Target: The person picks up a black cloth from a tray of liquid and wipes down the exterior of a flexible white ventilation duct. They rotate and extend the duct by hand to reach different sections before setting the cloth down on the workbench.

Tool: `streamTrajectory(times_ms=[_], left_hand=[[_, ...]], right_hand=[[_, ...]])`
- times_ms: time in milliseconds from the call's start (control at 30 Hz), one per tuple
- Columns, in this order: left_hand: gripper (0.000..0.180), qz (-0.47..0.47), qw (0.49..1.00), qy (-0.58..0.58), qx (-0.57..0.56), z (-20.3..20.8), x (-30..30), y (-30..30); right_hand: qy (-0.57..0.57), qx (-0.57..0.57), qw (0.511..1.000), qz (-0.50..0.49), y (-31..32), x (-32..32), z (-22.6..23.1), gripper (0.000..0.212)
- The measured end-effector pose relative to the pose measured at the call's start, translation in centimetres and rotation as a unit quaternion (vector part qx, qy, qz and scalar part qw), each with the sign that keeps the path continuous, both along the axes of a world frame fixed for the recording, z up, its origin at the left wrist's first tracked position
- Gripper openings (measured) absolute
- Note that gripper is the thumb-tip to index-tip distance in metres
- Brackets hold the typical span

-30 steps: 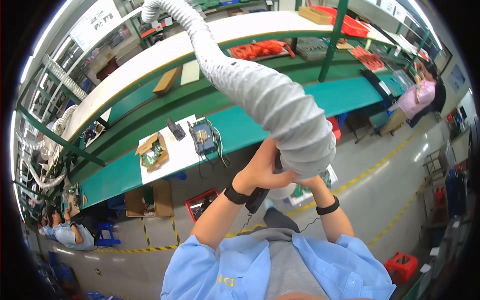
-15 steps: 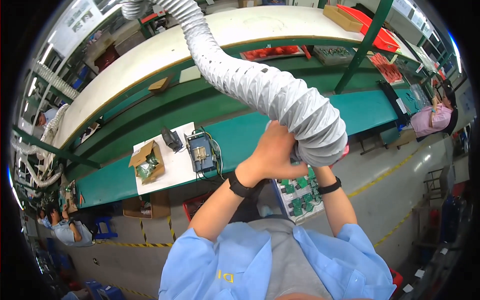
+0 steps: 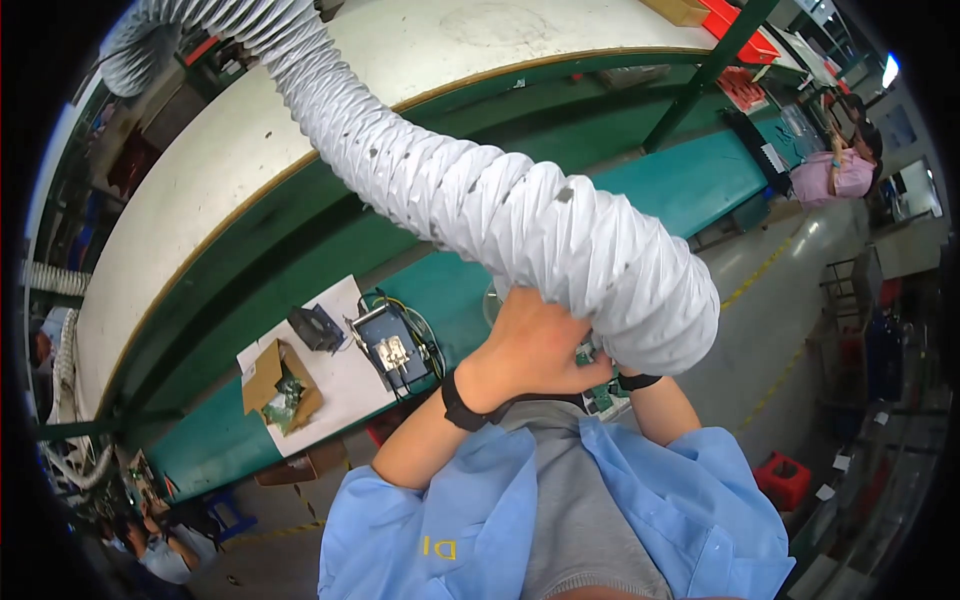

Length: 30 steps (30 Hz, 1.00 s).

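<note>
A white ribbed flexible duct point(image 3: 520, 205) sweeps down from the upper left, its lower end hanging over my hands. My left hand point(image 3: 535, 345) lies against the duct's near side, back upward. Its thumb shows, while most of its fingers are hidden behind the duct. Small green circuit boards point(image 3: 603, 400) show beside the thumb and just below it. Whether the hand touches or holds one, I cannot tell. The duct covers my right hand; only the right forearm point(image 3: 665, 412) and its black wristband are visible. Part of a clear round object point(image 3: 491, 305) shows beside my left hand.
On the green bench point(image 3: 700, 195), a white sheet point(image 3: 350, 300) carries an open cardboard box point(image 3: 285, 390) with bagged green parts, a black stand point(image 3: 316, 328) and a wired box-shaped device point(image 3: 393, 348). Above runs a white shelf point(image 3: 200, 220). Co-workers sit far right and lower left; a red stool point(image 3: 782, 481) is at right.
The view has shifted. The duct's end looks larger and lower, and my hands are closer to my body. The boards below are now mostly covered. My right hand remains hidden behind the duct.
</note>
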State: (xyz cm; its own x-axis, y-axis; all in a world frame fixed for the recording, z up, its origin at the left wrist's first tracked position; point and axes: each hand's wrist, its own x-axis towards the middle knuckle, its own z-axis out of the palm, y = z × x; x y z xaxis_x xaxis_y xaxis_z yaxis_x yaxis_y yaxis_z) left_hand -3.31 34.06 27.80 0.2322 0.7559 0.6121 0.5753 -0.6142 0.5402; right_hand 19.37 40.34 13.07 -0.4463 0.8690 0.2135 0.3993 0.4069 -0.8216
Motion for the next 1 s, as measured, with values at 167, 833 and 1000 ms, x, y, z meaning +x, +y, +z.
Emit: streamTrajectory(times_ms=[167,833,1000], left_hand=[[0.051,-0.009,0.979,0.045,-0.201,-1.8,-2.5,-1.0],[0.128,-0.226,0.656,-0.714,-0.087,-3.6,-5.3,1.7],[0.125,-0.228,0.67,-0.7,-0.095,-3.0,-5.4,2.3]], right_hand=[[-0.201,0.146,0.969,0.007,-1.1,-4.4,6.6,0.086],[0.017,0.043,0.989,0.14,8.4,-4.4,0.6,0.034],[0.233,-0.03,0.968,0.092,10.8,-6.6,8.7,0.042]])
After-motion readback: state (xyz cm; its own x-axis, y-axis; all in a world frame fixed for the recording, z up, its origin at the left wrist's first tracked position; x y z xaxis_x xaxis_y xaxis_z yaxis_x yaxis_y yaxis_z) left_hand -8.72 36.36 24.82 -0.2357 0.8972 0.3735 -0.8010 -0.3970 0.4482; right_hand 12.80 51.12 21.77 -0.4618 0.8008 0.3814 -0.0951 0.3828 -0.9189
